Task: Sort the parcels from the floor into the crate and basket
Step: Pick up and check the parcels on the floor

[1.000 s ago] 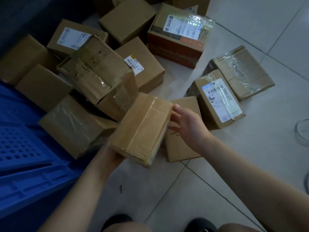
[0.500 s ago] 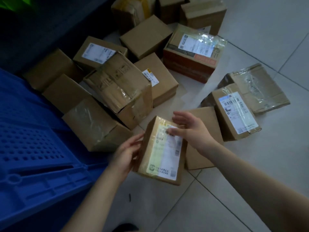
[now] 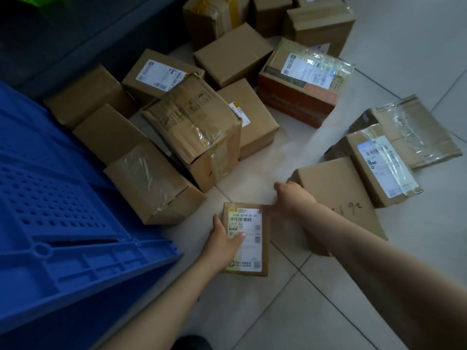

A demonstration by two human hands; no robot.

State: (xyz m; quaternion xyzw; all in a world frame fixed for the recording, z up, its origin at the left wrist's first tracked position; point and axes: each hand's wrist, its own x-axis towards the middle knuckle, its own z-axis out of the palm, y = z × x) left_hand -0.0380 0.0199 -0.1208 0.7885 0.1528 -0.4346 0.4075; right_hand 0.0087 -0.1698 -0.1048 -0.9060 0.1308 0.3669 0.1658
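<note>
Item one: small parcel (image 3: 249, 248), brown cardboard with a white printed label facing up. It sat low over the pale floor (image 3: 328, 311), between the blue crate (image 3: 63, 223) and the plain box (image 3: 336, 198). I could not tell whether it touched the tiles.

Item two: my left hand (image 3: 222, 245). It gripped the small parcel by its left edge, thumb (image 3: 238, 236) laid across the label and the other fingers wrapped round the side, out of sight.

Item three: my right hand (image 3: 290, 198). It was just beside the parcel's upper right corner and in front of the plain box. It was smeared with blur, so I could not tell whether the fingers were curled, loose or touching anything.

Item four: blue crate, perforated plastic, filling the left side of the view, near the small parcel but apart from it.

Item five: plain box, unlabelled, with dark handwriting on its top, lying on the floor partly under my right forearm.

Item six: labelled box (image 3: 379, 168), touching the plain box on its far right side, with a taped box (image 3: 414, 132) just behind it.

Item seven: big taped box (image 3: 194, 127), tilted on top of the heap of parcels beside the crate.

Item eight: red-sided box (image 3: 303, 82), label under shiny film, farther back.
</note>
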